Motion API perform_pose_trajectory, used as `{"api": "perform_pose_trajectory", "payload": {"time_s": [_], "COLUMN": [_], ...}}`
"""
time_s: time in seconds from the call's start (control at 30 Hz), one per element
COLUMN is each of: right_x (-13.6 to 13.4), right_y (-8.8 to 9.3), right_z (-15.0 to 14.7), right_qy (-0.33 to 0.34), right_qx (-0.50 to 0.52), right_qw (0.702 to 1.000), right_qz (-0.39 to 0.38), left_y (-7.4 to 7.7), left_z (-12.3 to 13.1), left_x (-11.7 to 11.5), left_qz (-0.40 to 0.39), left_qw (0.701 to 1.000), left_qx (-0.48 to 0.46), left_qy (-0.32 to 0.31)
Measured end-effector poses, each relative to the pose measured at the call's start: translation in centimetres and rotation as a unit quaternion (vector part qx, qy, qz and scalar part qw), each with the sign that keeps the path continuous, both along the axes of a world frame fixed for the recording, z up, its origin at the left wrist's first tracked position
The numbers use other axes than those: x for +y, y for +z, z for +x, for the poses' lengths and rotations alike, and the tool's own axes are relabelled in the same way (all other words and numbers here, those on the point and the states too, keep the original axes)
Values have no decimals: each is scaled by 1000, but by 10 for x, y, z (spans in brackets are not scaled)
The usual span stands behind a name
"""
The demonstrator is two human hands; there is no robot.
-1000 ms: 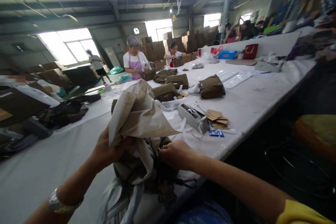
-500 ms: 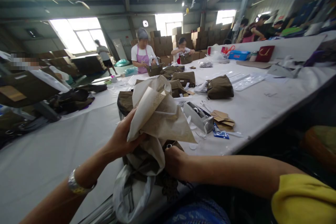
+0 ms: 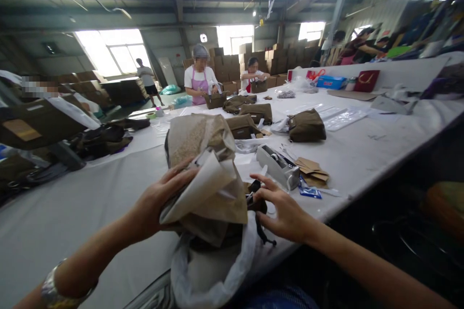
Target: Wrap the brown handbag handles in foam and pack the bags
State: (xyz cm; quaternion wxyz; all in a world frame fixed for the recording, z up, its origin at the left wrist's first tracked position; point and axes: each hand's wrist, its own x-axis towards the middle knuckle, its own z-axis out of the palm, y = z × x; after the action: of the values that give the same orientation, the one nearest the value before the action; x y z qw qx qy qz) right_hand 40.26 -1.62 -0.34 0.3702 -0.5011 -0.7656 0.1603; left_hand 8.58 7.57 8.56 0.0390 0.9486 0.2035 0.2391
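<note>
A dark olive bag [image 3: 235, 236] lies at the near table edge, with a white-wrapped handle [image 3: 179, 270] looping toward me. Crumpled beige stuffing paper [image 3: 213, 193] covers much of its top. My left hand [image 3: 177, 190] is closed around the paper's left side, its thumb hidden beneath. At the bag's right end, my right hand [image 3: 277, 207] has its index finger raised and its thumb lower, with the dark bag edge between the fingers. A black zipper [image 3: 250, 196] shows beside those fingertips, and a black cord [image 3: 266, 236] hangs below.
Right of the bag stand a grey tape dispenser [image 3: 277, 166], brown cardboard tags [image 3: 313, 171] and a blue packet [image 3: 309, 188]. Several olive bags, one of them here [image 3: 307, 125], lie farther back. Two co-workers, one in a pink apron [image 3: 199, 84], handle bags across the table.
My right hand has drawn back rightward from the bag and its fingers have spread. My left hand has shifted slightly left and down with the paper, which is now folded differently.
</note>
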Motion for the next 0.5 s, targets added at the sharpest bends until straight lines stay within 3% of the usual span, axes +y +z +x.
{"api": "perform_pose_trajectory", "payload": {"time_s": [0.13,0.23,0.33,0.43,0.5], "right_x": [-1,-2,-1,6,18], "right_y": [-26,-37,-29,-8,6], "right_z": [-2,-3,1,2,-1], "right_qy": [-38,-28,-59,-118,-123], "right_qx": [173,218,131,-27,-131], "right_qw": [984,975,989,991,983], "right_qz": [-27,-15,40,60,41], "left_y": [4,10,15,16,14], "left_z": [26,43,50,52,50], "left_x": [-15,-21,-22,-18,-15], "left_qz": [34,34,-2,-45,-79], "left_qw": [991,972,964,979,988], "left_qx": [116,203,231,176,123], "left_qy": [-63,-118,-132,-89,-58]}}
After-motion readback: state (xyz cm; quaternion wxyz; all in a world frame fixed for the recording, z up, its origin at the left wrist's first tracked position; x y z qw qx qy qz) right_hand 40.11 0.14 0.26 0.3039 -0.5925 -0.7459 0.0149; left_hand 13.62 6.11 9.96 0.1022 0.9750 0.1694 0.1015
